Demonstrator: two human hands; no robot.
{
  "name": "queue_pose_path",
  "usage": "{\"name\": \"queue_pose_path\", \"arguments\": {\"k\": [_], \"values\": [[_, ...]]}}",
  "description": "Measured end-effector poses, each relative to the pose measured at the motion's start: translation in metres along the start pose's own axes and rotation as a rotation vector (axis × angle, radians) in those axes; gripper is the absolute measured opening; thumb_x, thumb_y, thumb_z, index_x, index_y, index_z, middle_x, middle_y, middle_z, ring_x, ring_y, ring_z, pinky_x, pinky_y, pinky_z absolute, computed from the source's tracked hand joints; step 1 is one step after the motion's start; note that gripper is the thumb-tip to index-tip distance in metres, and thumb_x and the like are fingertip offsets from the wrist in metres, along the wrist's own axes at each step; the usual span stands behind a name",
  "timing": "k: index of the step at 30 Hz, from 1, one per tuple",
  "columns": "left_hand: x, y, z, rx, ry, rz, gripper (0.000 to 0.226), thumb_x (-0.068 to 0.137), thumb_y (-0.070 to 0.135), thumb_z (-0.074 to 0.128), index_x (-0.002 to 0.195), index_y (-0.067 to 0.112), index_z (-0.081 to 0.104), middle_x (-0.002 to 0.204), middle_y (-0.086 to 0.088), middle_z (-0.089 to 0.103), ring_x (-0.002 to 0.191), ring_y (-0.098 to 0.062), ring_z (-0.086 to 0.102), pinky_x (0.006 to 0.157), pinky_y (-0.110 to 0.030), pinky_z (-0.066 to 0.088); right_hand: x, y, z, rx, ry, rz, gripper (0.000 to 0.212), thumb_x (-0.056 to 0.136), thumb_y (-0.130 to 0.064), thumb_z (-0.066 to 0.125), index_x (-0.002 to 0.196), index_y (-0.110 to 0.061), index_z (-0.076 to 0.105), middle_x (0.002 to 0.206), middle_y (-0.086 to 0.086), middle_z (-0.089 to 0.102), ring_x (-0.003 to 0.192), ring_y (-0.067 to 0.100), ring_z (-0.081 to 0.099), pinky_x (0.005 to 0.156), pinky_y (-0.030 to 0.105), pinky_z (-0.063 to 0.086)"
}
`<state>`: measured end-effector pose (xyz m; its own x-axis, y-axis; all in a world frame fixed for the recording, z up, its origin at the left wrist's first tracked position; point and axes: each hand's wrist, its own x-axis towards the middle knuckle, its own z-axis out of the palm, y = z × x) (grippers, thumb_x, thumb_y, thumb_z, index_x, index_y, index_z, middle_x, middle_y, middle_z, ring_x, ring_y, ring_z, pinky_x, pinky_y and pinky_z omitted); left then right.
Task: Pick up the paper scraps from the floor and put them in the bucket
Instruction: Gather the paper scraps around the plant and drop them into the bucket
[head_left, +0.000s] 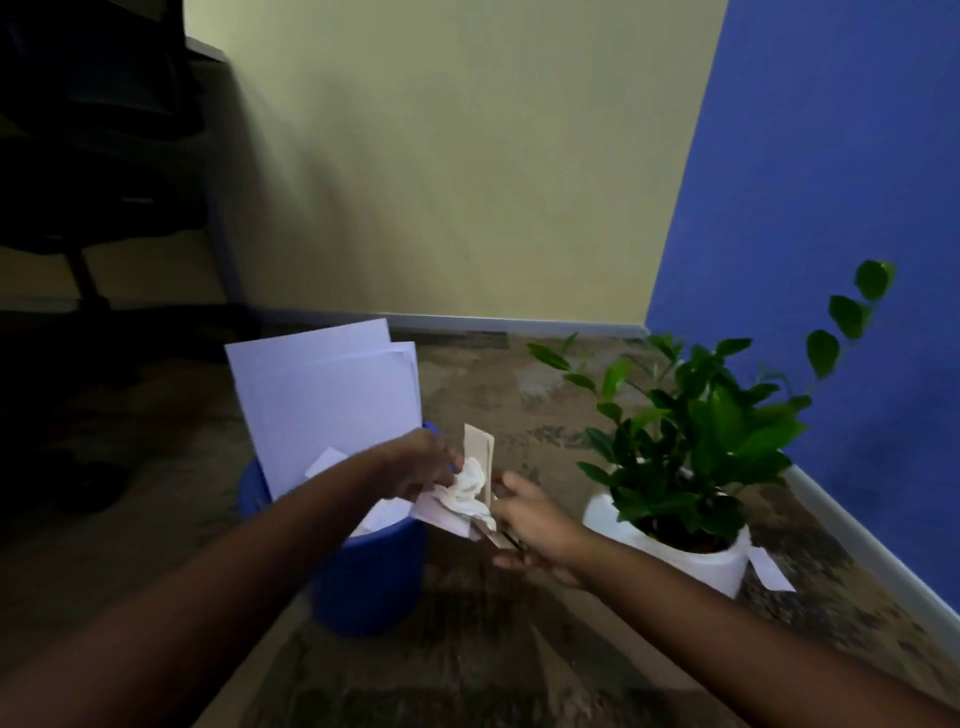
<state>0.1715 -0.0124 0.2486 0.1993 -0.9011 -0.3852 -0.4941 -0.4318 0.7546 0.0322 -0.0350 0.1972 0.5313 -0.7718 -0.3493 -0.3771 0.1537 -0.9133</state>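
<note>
- Here, the left hand (423, 465) and right hand (537, 519) both grip a bundle of paper scraps (470, 491): crumpled white tissue with flat beige and white pieces.
- It hangs at the right rim of the blue bucket (371, 577), where white sheets (324, 400) stand upright.
- One scrap (769, 569) lies on the floor, right of the potted plant (691, 441).

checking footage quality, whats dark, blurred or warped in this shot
Head view: the left side with the chair is deep in shadow; both hands and the paper scraps are motion-smeared; the plant is soft; the wide lens bends the blue wall edge.
</note>
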Motion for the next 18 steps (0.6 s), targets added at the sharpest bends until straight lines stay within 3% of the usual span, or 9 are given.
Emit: {"name": "queue_pose_path", "arguments": {"k": [4, 6, 8, 10, 11, 13, 15, 18], "values": [[0.000, -0.015, -0.049, -0.141, 0.133, -0.072, 0.025, 0.093, -0.001, 0.050, 0.114, 0.004, 0.062, 0.089, -0.009, 0.054, 0.065, -0.012, 0.048, 0.047, -0.016, 0.044, 0.027, -0.035, 0.040, 0.054, -0.017, -0.052, 0.025, 0.094, -0.022, 0.045, 0.115, -0.035, 0.050, 0.084, -0.003, 0.059, 0.077, 0.013, 0.054, 0.061, 0.025, 0.044], [0.001, -0.024, -0.062, -0.237, 0.222, -0.086, 0.017, 0.093, -0.004, 0.048, 0.093, 0.003, 0.064, 0.087, -0.012, 0.054, 0.063, -0.014, 0.049, 0.045, -0.017, 0.045, 0.039, -0.048, 0.056, 0.072, -0.029, -0.044, 0.029, 0.096, -0.019, 0.039, 0.121, -0.029, 0.051, 0.082, -0.001, 0.057, 0.073, 0.015, 0.051, 0.060, 0.026, 0.044], [0.009, -0.037, -0.069, -0.308, 0.353, -0.091, 0.024, 0.094, -0.007, 0.044, 0.079, 0.002, 0.061, 0.073, -0.010, 0.049, 0.058, -0.015, 0.046, 0.033, -0.012, 0.042, 0.049, -0.056, 0.067, 0.082, -0.035, -0.018, 0.033, 0.097, -0.020, 0.038, 0.128, -0.021, 0.048, 0.096, 0.005, 0.054, 0.083, 0.019, 0.051, 0.067, 0.029, 0.049], [0.018, -0.047, -0.071, -0.320, 0.467, -0.087, 0.023, 0.095, -0.006, 0.041, 0.106, -0.009, 0.060, 0.068, -0.006, 0.045, 0.057, -0.016, 0.047, 0.028, -0.009, 0.038, 0.057, -0.058, 0.071, 0.108, -0.027, 0.006, 0.037, 0.097, -0.020, 0.040, 0.133, -0.016, 0.045, 0.114, 0.010, 0.048, 0.099, 0.025, 0.050, 0.082, 0.034, 0.051], [0.023, -0.051, -0.070, -0.320, 0.489, -0.091, 0.030, 0.095, -0.005, 0.040, 0.122, -0.011, 0.053, 0.071, -0.007, 0.048, 0.062, -0.019, 0.053, 0.033, -0.012, 0.044, 0.060, -0.058, 0.071, 0.123, -0.014, 0.010, 0.038, 0.096, -0.020, 0.041, 0.133, -0.015, 0.045, 0.121, 0.011, 0.047, 0.106, 0.026, 0.049, 0.088, 0.037, 0.050], [0.030, -0.052, -0.063, -0.290, 0.512, -0.121, 0.039, 0.094, -0.002, 0.043, 0.132, -0.009, 0.043, 0.095, -0.019, 0.056, 0.093, -0.038, 0.062, 0.060, -0.028, 0.056, 0.062, -0.054, 0.069, 0.163, 0.030, 0.003, 0.035, 0.096, -0.020, 0.041, 0.129, -0.014, 0.047, 0.119, 0.010, 0.049, 0.102, 0.024, 0.050, 0.089, 0.037, 0.050], [0.037, -0.046, -0.049, -0.197, 0.578, -0.146, 0.045, 0.092, 0.003, 0.048, 0.134, -0.007, 0.038, 0.130, -0.027, 0.049, 0.121, -0.043, 0.050, 0.094, -0.043, 0.049, 0.063, -0.047, 0.062, 0.216, 0.089, -0.016, 0.034, 0.095, -0.017, 0.041, 0.128, -0.014, 0.049, 0.106, 0.007, 0.054, 0.088, 0.021, 0.053, 0.085, 0.036, 0.053], [0.038, -0.029, -0.013, 0.080, 0.605, -0.118, 0.052, 0.093, 0.016, 0.050, 0.141, 0.005, 0.031, 0.145, -0.023, 0.034, 0.134, -0.038, 0.034, 0.113, -0.049, 0.031, 0.062, -0.031, 0.043, 0.246, 0.192, -0.062, 0.032, 0.096, -0.010, 0.040, 0.125, -0.012, 0.052, 0.105, 0.013, 0.058, 0.086, 0.024, 0.063, 0.089, 0.036, 0.053]]}}
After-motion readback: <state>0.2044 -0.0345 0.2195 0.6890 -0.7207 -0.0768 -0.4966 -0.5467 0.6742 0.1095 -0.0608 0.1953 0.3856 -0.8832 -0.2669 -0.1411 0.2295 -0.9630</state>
